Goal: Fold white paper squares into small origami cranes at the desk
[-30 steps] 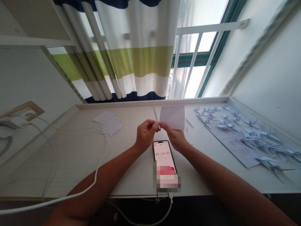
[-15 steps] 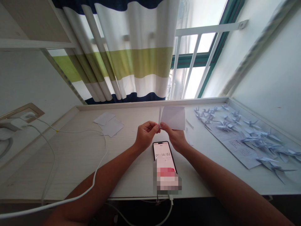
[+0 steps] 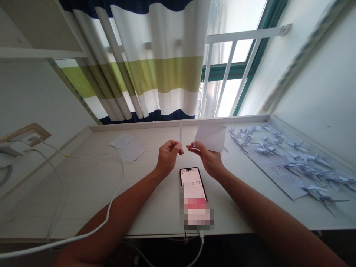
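My left hand [image 3: 169,155] is closed, pinching the lower end of a narrow white paper strip [image 3: 180,132] that stands upright. A hand's breadth to the right, my right hand [image 3: 207,157] grips a white sheet of paper [image 3: 210,136] by its lower left edge, with the thumb on top. Strip and sheet are apart, with a gap between the two hands. Just below them lies a phone [image 3: 191,176] with a timer on its lit screen, its lower part pixelated. Another thin paper strip [image 3: 226,150] shows partly behind the sheet.
Several paper cranes [image 3: 268,148] lie on the right, some on a printed sheet [image 3: 280,178]. Loose white papers [image 3: 132,150] rest on the left of the desk [image 3: 91,178]. A white cable [image 3: 116,196] crosses above my left forearm; another plugs into the phone.
The strip has come away from the sheet's left edge. My left hand has moved left with the strip, and my right hand has shifted slightly right with the sheet, which is now tilted.
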A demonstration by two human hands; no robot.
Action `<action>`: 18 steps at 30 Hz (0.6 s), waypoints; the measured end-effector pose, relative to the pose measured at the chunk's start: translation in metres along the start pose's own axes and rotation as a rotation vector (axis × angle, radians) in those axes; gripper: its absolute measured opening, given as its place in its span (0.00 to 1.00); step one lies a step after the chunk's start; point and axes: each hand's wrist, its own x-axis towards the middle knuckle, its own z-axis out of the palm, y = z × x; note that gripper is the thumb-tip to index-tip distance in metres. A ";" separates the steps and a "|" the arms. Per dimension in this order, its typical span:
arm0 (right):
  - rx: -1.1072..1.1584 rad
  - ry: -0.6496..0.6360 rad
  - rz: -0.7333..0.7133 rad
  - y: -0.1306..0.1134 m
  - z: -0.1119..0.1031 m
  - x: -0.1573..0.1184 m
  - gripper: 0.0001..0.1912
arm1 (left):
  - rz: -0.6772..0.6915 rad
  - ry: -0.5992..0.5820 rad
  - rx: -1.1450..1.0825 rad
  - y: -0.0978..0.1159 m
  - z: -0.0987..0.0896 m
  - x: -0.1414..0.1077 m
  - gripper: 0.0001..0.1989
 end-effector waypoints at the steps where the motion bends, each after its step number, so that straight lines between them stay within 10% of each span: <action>1: 0.002 -0.007 -0.005 -0.001 -0.001 0.001 0.14 | -0.031 0.008 0.034 -0.002 -0.004 0.003 0.11; 10: -0.117 0.052 0.050 0.008 -0.009 0.005 0.18 | -0.128 0.087 0.187 -0.012 -0.019 0.019 0.18; 18: -0.393 -0.160 0.135 0.007 -0.006 0.002 0.14 | -0.049 -0.207 0.172 -0.008 -0.003 0.003 0.15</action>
